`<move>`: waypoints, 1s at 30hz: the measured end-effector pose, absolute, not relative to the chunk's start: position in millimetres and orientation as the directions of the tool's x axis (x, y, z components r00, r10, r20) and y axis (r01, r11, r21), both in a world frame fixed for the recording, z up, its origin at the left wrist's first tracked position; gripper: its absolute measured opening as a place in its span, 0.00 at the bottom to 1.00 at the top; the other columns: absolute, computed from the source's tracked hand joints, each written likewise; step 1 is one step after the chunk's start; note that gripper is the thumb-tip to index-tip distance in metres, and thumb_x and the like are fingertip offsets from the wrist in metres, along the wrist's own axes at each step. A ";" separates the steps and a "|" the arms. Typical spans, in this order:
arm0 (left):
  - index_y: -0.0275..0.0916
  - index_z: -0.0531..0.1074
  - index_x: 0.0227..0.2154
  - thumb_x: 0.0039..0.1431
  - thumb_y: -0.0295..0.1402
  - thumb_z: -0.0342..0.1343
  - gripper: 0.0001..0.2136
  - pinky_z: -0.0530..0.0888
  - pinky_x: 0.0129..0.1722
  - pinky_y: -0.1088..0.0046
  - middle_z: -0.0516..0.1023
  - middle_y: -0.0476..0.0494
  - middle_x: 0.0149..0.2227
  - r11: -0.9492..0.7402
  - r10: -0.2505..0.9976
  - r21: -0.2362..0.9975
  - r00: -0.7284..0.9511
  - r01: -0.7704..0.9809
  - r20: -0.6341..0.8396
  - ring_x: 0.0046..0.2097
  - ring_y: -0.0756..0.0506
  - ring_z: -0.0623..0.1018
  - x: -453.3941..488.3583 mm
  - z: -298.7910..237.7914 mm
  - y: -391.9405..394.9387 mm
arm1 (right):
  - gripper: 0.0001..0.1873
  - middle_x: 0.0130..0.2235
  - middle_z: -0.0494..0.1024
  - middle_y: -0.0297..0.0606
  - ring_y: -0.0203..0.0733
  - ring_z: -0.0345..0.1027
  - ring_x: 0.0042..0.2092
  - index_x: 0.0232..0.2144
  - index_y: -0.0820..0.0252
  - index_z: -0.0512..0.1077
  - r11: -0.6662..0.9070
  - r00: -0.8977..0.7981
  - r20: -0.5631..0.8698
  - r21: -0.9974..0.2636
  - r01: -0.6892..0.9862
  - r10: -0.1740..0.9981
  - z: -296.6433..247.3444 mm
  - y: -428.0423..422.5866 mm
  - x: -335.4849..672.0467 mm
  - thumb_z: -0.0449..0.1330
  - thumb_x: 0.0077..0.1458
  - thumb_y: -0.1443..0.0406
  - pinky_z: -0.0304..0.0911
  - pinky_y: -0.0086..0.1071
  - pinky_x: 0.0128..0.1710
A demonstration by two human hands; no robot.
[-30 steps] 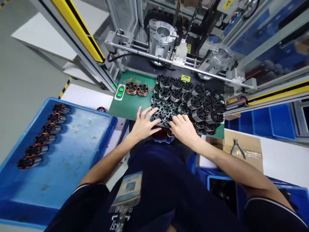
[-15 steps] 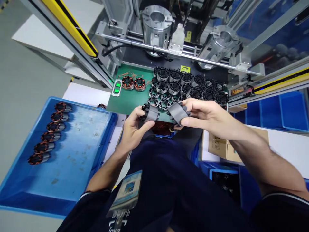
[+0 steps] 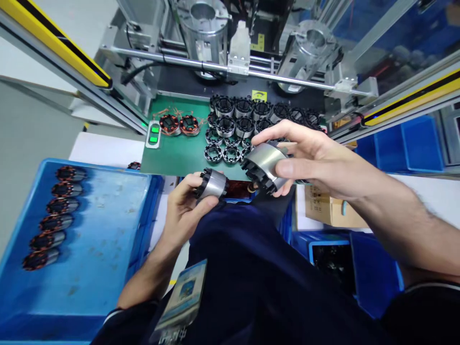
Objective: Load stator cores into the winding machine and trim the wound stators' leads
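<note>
My left hand is closed on a motor stator core, a metal ring with black toothed ends, held low in front of my body. A second stator core is gripped between the thumb and fingers of my right hand, tilted, with its black teeth facing down and left. The two cores are apart. Behind them, several bare stator cores stand in rows and stacks on the green mat; my right hand hides some of them. Two copper-wound stators sit farther left on the mat.
A blue tray at left holds a column of wound stators. Beyond the mat stand metal cylinders behind a horizontal rod. A green-lit switch box is at the mat's left edge. A cardboard box and blue bins lie right.
My right hand has lifted its core closer to the camera and turned it. My left hand with its core sits lower and farther left in view. The whole scene has shifted left.
</note>
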State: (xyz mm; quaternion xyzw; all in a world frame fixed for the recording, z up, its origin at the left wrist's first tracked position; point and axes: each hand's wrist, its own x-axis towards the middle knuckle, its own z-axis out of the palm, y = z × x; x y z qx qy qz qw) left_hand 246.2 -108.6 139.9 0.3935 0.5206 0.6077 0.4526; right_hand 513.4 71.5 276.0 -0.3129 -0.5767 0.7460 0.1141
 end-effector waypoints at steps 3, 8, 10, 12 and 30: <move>0.46 0.79 0.41 0.64 0.54 0.86 0.24 0.86 0.58 0.58 0.93 0.39 0.51 0.029 0.959 0.974 -0.269 -0.226 -0.091 0.59 0.33 0.93 248.2 128.1 -111.1 | 0.39 0.50 0.87 0.36 0.42 0.87 0.40 0.69 0.46 0.82 -0.347 -0.793 -0.335 -0.923 0.167 0.508 271.9 79.3 515.6 0.88 0.63 0.46 0.88 0.34 0.40; 0.48 0.69 0.45 0.55 0.47 0.91 0.34 0.86 0.57 0.63 0.95 0.41 0.52 0.135 0.911 0.907 -0.311 -0.398 -0.272 0.55 0.35 0.96 251.9 111.3 -111.8 | 0.40 0.50 0.88 0.36 0.44 0.88 0.42 0.69 0.46 0.79 -0.220 -0.745 -0.297 -0.954 0.204 0.597 284.4 133.2 522.8 0.87 0.63 0.48 0.89 0.39 0.45; 0.49 0.69 0.50 0.47 0.44 0.94 0.40 0.87 0.56 0.63 0.95 0.39 0.56 0.178 0.885 0.867 -0.309 -0.466 -0.348 0.54 0.35 0.96 252.1 106.0 -111.0 | 0.41 0.52 0.89 0.37 0.47 0.89 0.46 0.69 0.44 0.78 -0.055 -0.684 -0.211 -0.969 0.242 0.698 294.0 176.0 529.4 0.88 0.61 0.50 0.91 0.45 0.50; 0.48 0.72 0.55 0.39 0.42 0.96 0.45 0.88 0.58 0.63 0.95 0.35 0.60 0.227 0.858 0.832 -0.301 -0.506 -0.417 0.55 0.34 0.96 251.8 101.3 -110.0 | 0.46 0.55 0.90 0.38 0.53 0.88 0.53 0.71 0.40 0.78 0.134 -0.636 -0.094 -0.944 0.302 0.766 301.2 228.4 537.6 0.90 0.57 0.49 0.90 0.52 0.56; 0.44 0.92 0.55 0.31 0.54 0.96 0.45 0.85 0.77 0.44 0.96 0.36 0.51 0.267 0.665 0.683 -0.383 -0.680 -0.641 0.60 0.26 0.95 228.4 61.1 -108.1 | 0.45 0.61 0.93 0.45 0.70 0.88 0.64 0.67 0.47 0.89 0.569 -0.578 -0.098 -0.106 0.816 0.810 280.4 436.1 552.0 0.87 0.53 0.37 0.79 0.64 0.74</move>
